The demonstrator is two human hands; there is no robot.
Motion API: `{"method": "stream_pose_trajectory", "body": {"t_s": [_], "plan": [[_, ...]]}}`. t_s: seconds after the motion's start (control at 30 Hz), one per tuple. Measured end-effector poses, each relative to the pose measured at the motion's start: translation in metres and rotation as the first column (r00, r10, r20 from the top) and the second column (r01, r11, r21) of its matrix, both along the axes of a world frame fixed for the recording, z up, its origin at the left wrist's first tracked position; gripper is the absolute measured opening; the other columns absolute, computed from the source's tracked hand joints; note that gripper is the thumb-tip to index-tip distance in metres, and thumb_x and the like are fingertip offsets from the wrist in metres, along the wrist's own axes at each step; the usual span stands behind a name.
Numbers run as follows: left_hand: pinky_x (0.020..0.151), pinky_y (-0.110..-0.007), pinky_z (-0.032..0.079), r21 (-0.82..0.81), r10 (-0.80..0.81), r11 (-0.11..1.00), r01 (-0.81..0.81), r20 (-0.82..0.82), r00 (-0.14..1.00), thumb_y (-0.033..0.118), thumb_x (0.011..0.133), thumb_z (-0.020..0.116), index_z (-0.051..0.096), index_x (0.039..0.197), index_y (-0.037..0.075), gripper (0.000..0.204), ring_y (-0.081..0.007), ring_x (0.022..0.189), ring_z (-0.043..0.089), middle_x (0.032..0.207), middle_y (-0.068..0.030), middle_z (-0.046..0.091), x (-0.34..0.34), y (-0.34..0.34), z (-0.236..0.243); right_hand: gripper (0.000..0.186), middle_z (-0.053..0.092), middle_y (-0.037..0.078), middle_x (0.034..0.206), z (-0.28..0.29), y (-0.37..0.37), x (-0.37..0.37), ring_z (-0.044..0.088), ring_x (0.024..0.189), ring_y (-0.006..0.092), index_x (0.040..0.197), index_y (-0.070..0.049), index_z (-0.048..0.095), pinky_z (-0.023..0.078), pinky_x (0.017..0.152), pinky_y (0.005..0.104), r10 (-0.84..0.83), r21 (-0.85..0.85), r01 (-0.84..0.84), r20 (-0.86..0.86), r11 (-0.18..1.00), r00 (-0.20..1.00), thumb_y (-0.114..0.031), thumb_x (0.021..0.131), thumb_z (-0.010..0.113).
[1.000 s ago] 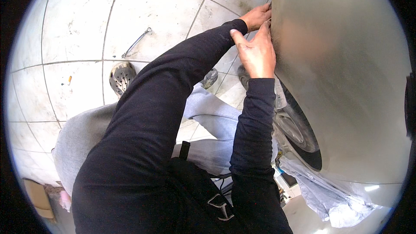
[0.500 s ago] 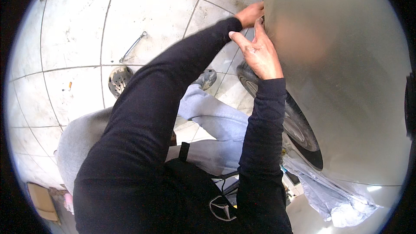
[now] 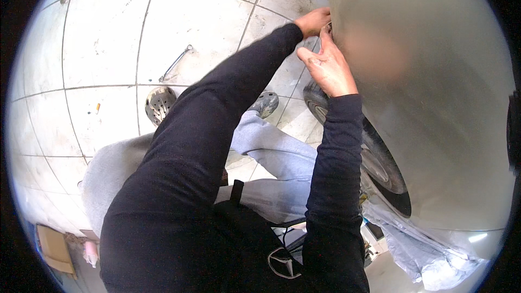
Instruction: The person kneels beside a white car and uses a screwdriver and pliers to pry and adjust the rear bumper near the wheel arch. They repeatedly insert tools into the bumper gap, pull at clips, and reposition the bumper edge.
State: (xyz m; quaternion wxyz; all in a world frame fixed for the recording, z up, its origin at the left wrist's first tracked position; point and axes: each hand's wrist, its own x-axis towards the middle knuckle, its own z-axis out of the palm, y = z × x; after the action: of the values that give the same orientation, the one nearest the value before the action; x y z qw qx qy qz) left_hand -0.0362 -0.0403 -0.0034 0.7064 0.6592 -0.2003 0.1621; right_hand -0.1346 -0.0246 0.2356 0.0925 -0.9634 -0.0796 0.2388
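At the person's right, a dull grey-green car panel (image 3: 445, 130) bears a blurred reflection, a wheel (image 3: 381, 167) at its edge. Left hand (image 3: 315, 21) and right hand (image 3: 331, 71) reach that edge, right thumb spread; hidden fingertips leave any grip untellable.

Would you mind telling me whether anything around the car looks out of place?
Yes, on the tiled floor: a wrench lies loose just ahead of the left shoe, where it might be stepped on, and farther left lies a small orange stub, perhaps a cigarette end, looking like litter.
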Motion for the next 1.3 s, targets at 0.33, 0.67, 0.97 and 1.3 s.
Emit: {"method": "stream_pose_trajectory", "body": {"t_s": [0.33,0.67,0.97,1.3], "plan": [[0.107,-0.038,0.047,-0.187,-0.612,0.706,0.683,-0.647,0.456,0.022,0.09,0.067,0.056,0.143,0.007,0.055,-0.0298,0.126,0.058,0.139,-0.0189,0.062,0.019,0.034,0.054,0.086,0.053,0.04,0.14,0.003,-0.004,-0.006,0.053,0.138,0.0412,0.145,0.016,0.041,0.04,0.114,0.0401,-0.079,0.001,0.079,0.018,0.997,0.997,-0.033,0.079,0.066],[0.103,-0.038,0.049,-0.703,-0.432,0.711,0.025,-0.408,0.805,0.019,0.095,0.066,0.06,0.14,0.01,0.046,-0.0262,0.12,0.062,0.137,-0.0111,0.065,-0.056,-0.01,0.066,0.087,0.066,0.033,0.117,0.008,-0.008,0.001,0.067,0.11,0.0392,0.147,0.012,0.043,0.048,0.103,0.0389,-0.177,-0.162,0.155,-0.133,0.975,0.975,-0.036,0.077,0.064],[0.098,-0.045,0.05,0.171,-0.514,0.814,0.555,-0.232,0.826,0.026,0.089,0.073,0.065,0.131,0.006,0.048,-0.0319,0.116,0.065,0.128,-0.0186,0.069,0.013,0.017,0.016,0.084,0.055,0.04,0.136,0.005,-0.006,0.001,0.053,0.136,0.0424,0.144,0.013,0.044,0.041,0.113,0.041,-0.127,-0.055,0.124,-0.048,0.991,0.991,-0.037,0.08,0.064],[0.106,-0.043,0.048,0.064,-0.569,0.733,0.677,-0.488,0.662,0.02,0.093,0.064,0.058,0.139,0.004,0.049,-0.0398,0.124,0.06,0.14,-0.0257,0.06,0.03,0.021,0.027,0.067,0.063,0.038,0.124,0.001,0.002,0.0,0.063,0.122,0.0441,0.13,0.013,0.054,0.047,0.105,0.042,-0.072,-0.076,0.073,0.017,0.994,0.997,-0.031,0.081,0.063]]}}
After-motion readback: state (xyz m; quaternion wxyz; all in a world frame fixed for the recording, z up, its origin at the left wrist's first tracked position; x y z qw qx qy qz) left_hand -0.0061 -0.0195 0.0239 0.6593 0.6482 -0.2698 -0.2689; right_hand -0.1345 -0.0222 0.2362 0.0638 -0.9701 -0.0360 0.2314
